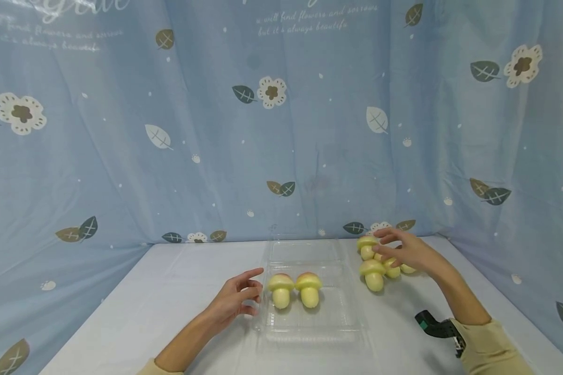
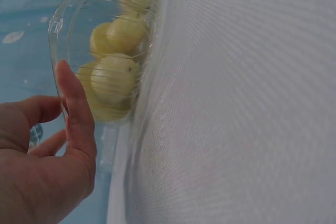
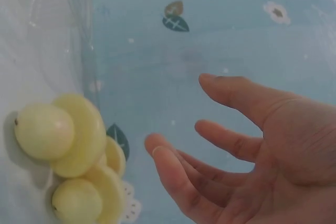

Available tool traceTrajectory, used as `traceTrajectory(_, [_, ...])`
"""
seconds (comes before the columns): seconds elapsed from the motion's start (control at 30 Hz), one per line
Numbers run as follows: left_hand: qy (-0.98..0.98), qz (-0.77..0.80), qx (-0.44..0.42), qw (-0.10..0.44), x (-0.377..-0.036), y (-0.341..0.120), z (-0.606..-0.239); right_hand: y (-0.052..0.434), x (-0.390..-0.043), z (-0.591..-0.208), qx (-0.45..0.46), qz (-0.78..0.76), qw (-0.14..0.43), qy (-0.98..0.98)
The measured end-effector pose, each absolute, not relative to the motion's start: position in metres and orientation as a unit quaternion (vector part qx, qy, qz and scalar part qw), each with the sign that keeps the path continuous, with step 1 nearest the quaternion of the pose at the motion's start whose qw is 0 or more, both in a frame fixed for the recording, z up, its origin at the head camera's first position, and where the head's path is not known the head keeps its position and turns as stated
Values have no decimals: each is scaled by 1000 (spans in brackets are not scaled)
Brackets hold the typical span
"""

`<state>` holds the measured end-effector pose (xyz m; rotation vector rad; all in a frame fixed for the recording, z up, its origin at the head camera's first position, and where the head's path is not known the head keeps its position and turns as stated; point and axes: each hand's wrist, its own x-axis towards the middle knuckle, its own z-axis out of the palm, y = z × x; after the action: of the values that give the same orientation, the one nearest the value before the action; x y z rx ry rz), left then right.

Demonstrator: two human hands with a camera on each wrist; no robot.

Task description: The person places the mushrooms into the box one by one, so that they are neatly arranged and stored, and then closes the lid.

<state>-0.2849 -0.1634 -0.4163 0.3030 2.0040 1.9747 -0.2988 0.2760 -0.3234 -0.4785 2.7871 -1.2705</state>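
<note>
So far two mushrooms (image 1: 294,289) stand side by side, stems down, in the clear plastic tray (image 1: 309,328) at the middle of the table (image 1: 122,312), and by my reckoning that is the part done. What is left is the loose pile of mushrooms (image 1: 374,273) at about two o'clock from the tray, well clear of its rim; I count at least four there, though my own hand hides some.

My right hand (image 1: 410,252) hovers over that pile with fingers spread and relaxed, holding nothing; the wrist view shows the palm bare and the caps just beyond the fingertips. My left hand (image 1: 236,299) sits at nine o'clock of the tray, fingers loosely curved, the thumb (image 2: 73,103) against the tray's clear wall, steadying it rather than gripping it.

I would judge the filling well short of halfway, with room in the tray for more.
</note>
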Motion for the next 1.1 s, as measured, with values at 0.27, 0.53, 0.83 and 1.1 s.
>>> traceTrajectory(0.27, [704, 686, 101, 154, -286, -165, -418, 299, -309, -333, -110, -412, 4, 904])
traceTrajectory(0.53, [704, 686, 99, 156, -285, -164, -417, 318, -317, -345, -49, -387, -7, 921])
traceTrajectory(0.83, [701, 687, 103, 158, -285, -164, -417, 334, -321, -360, -24, -372, -14, 928])
traceTrajectory(1.1, [699, 689, 103, 159, -284, -164, -417, 341, -324, -372, -22, -332, -22, 943])
